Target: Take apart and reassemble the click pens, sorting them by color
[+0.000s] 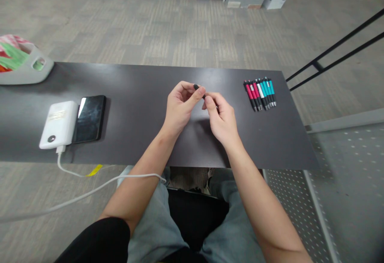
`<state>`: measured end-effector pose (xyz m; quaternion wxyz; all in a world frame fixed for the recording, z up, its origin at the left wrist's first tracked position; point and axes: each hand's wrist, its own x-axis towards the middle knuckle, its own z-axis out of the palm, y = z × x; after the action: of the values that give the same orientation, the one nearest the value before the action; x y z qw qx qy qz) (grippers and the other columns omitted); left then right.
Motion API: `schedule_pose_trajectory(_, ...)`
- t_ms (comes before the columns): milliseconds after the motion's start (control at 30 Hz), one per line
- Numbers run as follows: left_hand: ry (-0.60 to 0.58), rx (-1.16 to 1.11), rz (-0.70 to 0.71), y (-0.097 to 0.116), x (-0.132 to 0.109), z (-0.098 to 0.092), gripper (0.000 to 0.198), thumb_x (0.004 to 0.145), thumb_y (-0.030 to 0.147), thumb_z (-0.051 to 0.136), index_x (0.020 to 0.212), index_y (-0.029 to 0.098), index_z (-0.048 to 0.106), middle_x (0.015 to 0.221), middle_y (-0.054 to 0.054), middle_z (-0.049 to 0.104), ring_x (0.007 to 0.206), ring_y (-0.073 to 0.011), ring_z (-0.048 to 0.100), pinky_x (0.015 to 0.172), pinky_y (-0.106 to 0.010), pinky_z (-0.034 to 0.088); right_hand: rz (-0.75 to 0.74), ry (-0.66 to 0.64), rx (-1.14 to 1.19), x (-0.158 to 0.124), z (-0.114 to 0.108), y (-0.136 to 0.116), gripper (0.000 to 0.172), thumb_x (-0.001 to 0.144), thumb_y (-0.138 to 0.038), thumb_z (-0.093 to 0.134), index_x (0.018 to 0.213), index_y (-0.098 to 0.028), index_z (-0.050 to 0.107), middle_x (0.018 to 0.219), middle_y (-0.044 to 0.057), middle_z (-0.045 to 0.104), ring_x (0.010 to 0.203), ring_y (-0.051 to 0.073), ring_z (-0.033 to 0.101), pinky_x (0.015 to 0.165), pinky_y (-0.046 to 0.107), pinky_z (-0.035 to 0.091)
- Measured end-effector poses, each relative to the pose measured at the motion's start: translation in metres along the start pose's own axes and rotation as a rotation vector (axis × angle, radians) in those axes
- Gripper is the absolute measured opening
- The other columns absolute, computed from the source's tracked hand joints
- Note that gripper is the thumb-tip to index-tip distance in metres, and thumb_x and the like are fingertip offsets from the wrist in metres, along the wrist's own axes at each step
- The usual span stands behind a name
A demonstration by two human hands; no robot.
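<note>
Above the middle of the table, my left hand [181,104] pinches a slim black pen [196,87] between thumb and fingers. The pen slants down to the right, and much of it is hidden by fingers. Its other end is gripped by my right hand [222,118], with the thumb on top and the fingers curled below. To the right of my hands, a row of click pens [259,94] lies side by side on the table, in pink-red, white and teal with black grips.
On the dark table [135,95], a white power bank [58,124] lies beside a black phone [90,119]. A white cable [90,194] runs from the left across my left forearm. At the far left stands a white basket [36,69] with colourful items. Black metal bars [333,61] extend at the right.
</note>
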<state>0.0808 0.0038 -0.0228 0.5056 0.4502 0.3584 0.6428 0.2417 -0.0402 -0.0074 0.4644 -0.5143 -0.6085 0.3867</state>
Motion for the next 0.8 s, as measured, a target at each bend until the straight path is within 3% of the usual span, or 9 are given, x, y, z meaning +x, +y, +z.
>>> schedule_pose_trajectory(200,0.078,-0.023,0.028,0.001,0.002,0.000,0.058,0.090,0.061,0.122,0.096,0.027,0.075,0.098,0.001,0.086,0.093,-0.0175,0.086,0.093,-0.033,0.071,-0.057,0.046,0.019,0.002,0.004,0.007,0.033,0.113,-0.059,0.090,0.122,-0.033,0.074,0.108,0.003,0.075,0.097,0.026,0.067,0.086,0.039,0.059)
schedule_pose_trajectory(367,0.074,0.030,-0.008,0.008,0.007,-0.003,0.047,0.097,0.049,0.120,0.098,0.028,0.078,0.101,-0.001,0.088,0.098,-0.0191,0.088,0.097,-0.033,0.072,-0.061,0.030,0.025,0.001,0.005,0.007,0.029,0.117,-0.060,0.084,0.121,-0.033,0.075,0.095,0.000,0.068,0.089,0.025,0.062,0.084,0.040,0.056)
schedule_pose_trajectory(500,0.080,0.071,0.011,0.014,0.012,-0.008,0.040,0.103,0.049,0.115,0.104,0.029,0.080,0.106,-0.002,0.089,0.102,-0.0200,0.088,0.096,-0.033,0.073,-0.056,0.024,-0.005,0.000,0.004,0.008,0.028,0.117,-0.059,0.081,0.114,-0.032,0.076,0.092,0.000,0.068,0.088,0.025,0.063,0.082,0.040,0.053)
schedule_pose_trajectory(633,0.107,0.150,0.060,0.018,0.024,-0.026,0.043,0.105,0.060,0.110,0.107,0.030,0.080,0.105,-0.001,0.087,0.101,-0.0193,0.087,0.096,-0.031,0.073,-0.030,0.027,-0.052,0.001,0.000,0.011,0.024,0.115,-0.056,0.081,0.112,-0.032,0.078,0.089,0.000,0.069,0.084,0.024,0.060,0.080,0.039,0.052)
schedule_pose_trajectory(800,0.094,0.339,0.136,0.022,0.041,-0.067,0.051,0.103,0.072,0.108,0.117,0.032,0.079,0.100,-0.001,0.084,0.100,-0.0231,0.088,0.095,-0.035,0.072,-0.015,0.034,-0.070,0.004,-0.008,0.017,0.023,0.110,-0.054,0.084,0.110,-0.031,0.079,0.092,0.001,0.075,0.086,0.025,0.065,0.080,0.039,0.054)
